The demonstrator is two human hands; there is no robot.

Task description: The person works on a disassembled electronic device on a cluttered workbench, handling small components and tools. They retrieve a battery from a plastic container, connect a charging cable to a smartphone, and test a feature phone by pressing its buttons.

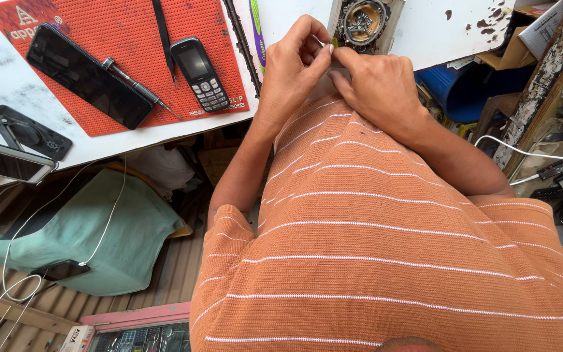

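Both hands, left hand and right hand, pinch-grip a tiny yellowish piece at the table edge.

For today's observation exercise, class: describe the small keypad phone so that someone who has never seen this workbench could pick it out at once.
Start at the red mat on the white bench, left of the person's hands. Near its right edge lies the small keypad phone, between black tweezers and the mat's border. Unlike the larger, all-glass smartphone lying face up to its left, it is short and narrow, with a small screen above rows of grey buttons.
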